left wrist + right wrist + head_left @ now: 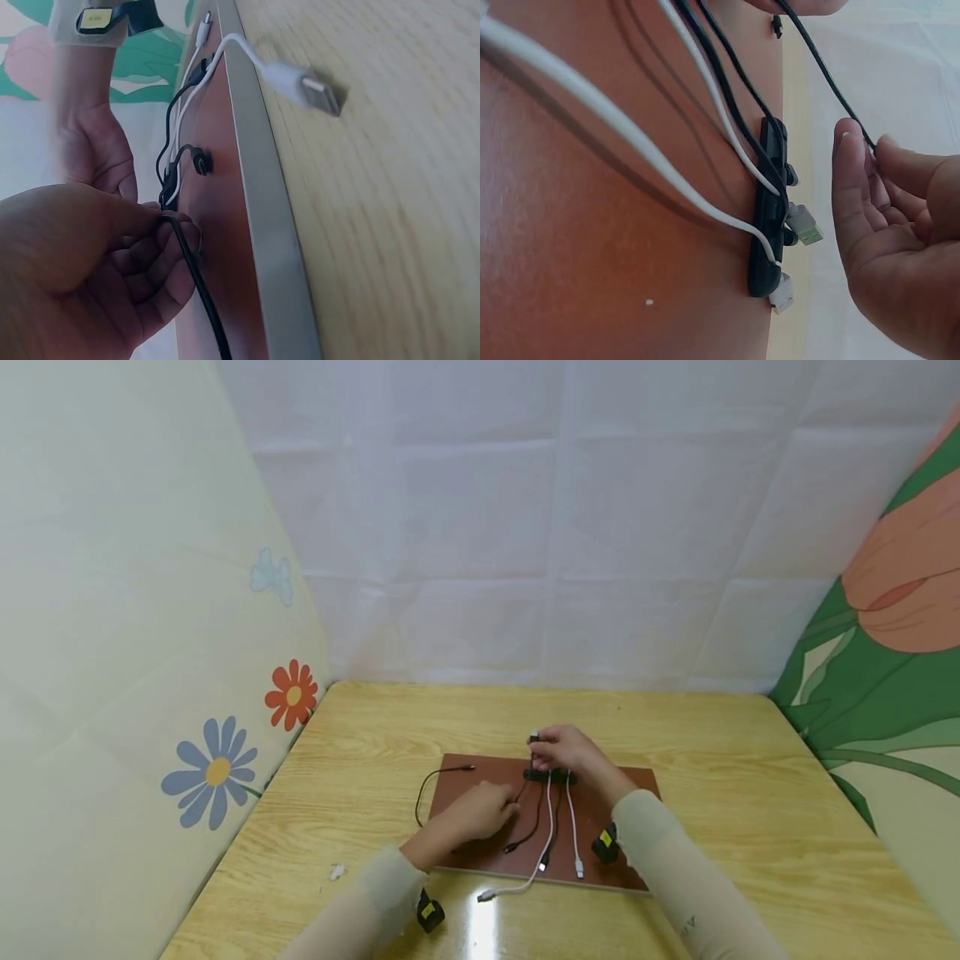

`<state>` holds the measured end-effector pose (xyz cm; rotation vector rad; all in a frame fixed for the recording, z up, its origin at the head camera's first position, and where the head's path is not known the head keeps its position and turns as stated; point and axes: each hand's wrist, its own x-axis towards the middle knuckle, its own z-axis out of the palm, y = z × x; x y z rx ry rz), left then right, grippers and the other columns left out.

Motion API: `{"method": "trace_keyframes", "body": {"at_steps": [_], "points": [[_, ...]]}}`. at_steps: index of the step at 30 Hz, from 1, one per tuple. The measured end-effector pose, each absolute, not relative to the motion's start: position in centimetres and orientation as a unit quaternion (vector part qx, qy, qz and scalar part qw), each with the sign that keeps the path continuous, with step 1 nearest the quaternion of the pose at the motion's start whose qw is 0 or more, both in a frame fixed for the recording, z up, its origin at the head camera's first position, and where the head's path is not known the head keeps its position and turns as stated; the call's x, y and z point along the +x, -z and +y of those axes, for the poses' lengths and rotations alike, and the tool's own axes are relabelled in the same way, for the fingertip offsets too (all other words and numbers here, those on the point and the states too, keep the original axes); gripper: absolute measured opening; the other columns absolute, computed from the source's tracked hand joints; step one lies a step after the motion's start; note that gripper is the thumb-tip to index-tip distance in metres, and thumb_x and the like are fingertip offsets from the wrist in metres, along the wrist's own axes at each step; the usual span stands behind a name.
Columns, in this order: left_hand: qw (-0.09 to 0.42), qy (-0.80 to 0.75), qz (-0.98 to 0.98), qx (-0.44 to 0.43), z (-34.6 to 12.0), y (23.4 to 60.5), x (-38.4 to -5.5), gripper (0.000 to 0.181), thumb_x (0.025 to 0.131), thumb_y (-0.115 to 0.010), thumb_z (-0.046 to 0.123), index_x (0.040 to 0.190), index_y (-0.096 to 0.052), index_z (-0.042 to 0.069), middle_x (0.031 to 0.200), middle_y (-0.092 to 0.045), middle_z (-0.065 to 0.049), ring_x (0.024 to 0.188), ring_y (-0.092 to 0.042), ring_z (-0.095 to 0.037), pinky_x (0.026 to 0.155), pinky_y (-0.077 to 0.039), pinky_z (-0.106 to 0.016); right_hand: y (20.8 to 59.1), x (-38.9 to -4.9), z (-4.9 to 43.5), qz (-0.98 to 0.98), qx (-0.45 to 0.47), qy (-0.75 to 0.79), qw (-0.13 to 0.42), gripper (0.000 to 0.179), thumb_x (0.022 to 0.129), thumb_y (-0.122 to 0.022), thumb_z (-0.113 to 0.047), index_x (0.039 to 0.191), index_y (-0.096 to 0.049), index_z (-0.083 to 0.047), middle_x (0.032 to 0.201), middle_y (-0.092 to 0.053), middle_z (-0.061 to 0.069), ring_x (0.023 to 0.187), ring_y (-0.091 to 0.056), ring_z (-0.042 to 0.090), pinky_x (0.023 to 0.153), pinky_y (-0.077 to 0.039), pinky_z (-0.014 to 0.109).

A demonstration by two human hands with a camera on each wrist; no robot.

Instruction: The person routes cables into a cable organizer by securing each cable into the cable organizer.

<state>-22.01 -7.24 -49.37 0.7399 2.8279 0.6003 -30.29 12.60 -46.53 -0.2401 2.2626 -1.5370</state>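
Observation:
My left hand (pixel 480 810) pinches a black cable (pixel 199 277) between thumb and forefinger, above the left side of a brown board (pixel 622 870). The right hand (pixel 566 747) holds the same cable near its black plug (pixel 534 739), which points up with a metal tip. Between thumb and fingertips the cable runs taut in the right wrist view. Beneath the right hand lies a black cable organizer (pixel 763 217), with white and black cables set in its slots. Two white USB plugs (pixel 804 225) stick out past its far side.
Cable ends spread toward the board's near edge, and a white connector (pixel 486 896) hangs over onto the wooden table (pixel 720 777). A black cable (pixel 420 793) loops at the board's left. A small white scrap (pixel 337 871) lies on the table's left. Fabric walls surround the table.

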Motion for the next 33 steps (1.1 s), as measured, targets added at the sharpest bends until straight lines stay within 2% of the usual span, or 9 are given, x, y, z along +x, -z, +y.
{"method": "trace_keyframes", "body": {"at_steps": [7, 11, 15, 19, 27, 33], "points": [[0.101, -0.153, 0.951, 0.249, -6.6, 49.1, -21.5, 0.025, 0.102, -0.059, 0.026, 0.078, -0.058, 0.018, 0.068, -0.056, 0.005, 0.062, -0.053, -0.010, 0.060, -0.044, -0.028, 46.8, -29.9, 12.1, 0.848, -0.104, 0.491, 0.171, 0.036, 0.096, -0.066, -0.003, 0.129, -0.058, 0.011, 0.090, -0.073, 0.014, 0.068, -0.070, 0.016, 0.069, -0.060, 0.035], [0.114, -0.121, 0.955, 0.247, -6.4, 49.0, -21.4, 0.029, 0.103, -0.057, 0.026, 0.075, -0.055, 0.018, 0.067, -0.056, 0.001, 0.063, -0.057, -0.013, 0.060, -0.046, -0.031, 47.1, -29.6, 11.7, 0.873, -0.117, 0.450, 0.144, 0.026, 0.093, -0.070, -0.003, 0.116, -0.065, 0.008, 0.084, -0.074, 0.010, 0.066, -0.069, 0.017, 0.065, -0.058, 0.033], [0.136, -0.106, 0.956, 0.238, -6.2, 49.1, -21.4, 0.032, 0.102, -0.054, 0.023, 0.071, -0.056, 0.017, 0.066, -0.056, 0.000, 0.059, -0.054, -0.012, 0.057, -0.045, -0.030, 47.2, -29.2, 11.3, 0.891, -0.128, 0.414, 0.133, 0.017, 0.091, -0.071, -0.002, 0.107, -0.069, 0.004, 0.082, -0.071, 0.008, 0.066, -0.067, 0.017, 0.062, -0.055, 0.030], [0.139, -0.094, 0.957, 0.235, -6.0, 48.9, -21.3, 0.036, 0.101, -0.056, 0.022, 0.065, -0.057, 0.015, 0.062, -0.054, 0.001, 0.055, -0.050, -0.011, 0.055, -0.043, -0.028, 47.2, -29.0, 11.0, 0.904, -0.129, 0.385, 0.130, 0.012, 0.091, -0.071, -0.002, 0.102, -0.070, 0.001, 0.084, -0.068, 0.008, 0.069, -0.065, 0.016, 0.063, -0.054, 0.028], [0.151, -0.084, 0.954, 0.246, -5.5, 48.5, -21.4, 0.033, 0.102, -0.056, 0.025, 0.070, -0.055, 0.016, 0.066, -0.056, 0.000, 0.061, -0.055, -0.013, 0.060, -0.047, -0.030, 47.0, -29.0, 10.7, 0.938, -0.171, 0.285, 0.095, 0.007, 0.090, -0.074, -0.005, 0.096, -0.070, -0.003, 0.083, -0.067, 0.004, 0.076, -0.062, 0.017, 0.068, -0.052, 0.033], [0.152, -0.090, 0.954, 0.241, -5.3, 48.8, -21.7, 0.035, 0.103, -0.052, 0.026, 0.069, -0.056, 0.018, 0.068, -0.058, -0.001, 0.064, -0.057, -0.015, 0.065, -0.049, -0.032, 46.8, -29.1, 10.3, 0.946, -0.167, 0.262, 0.097, 0.007, 0.093, -0.072, -0.006, 0.100, -0.071, -0.007, 0.088, -0.067, 0.005, 0.079, -0.061, 0.019, 0.067, -0.049, 0.034]]}}
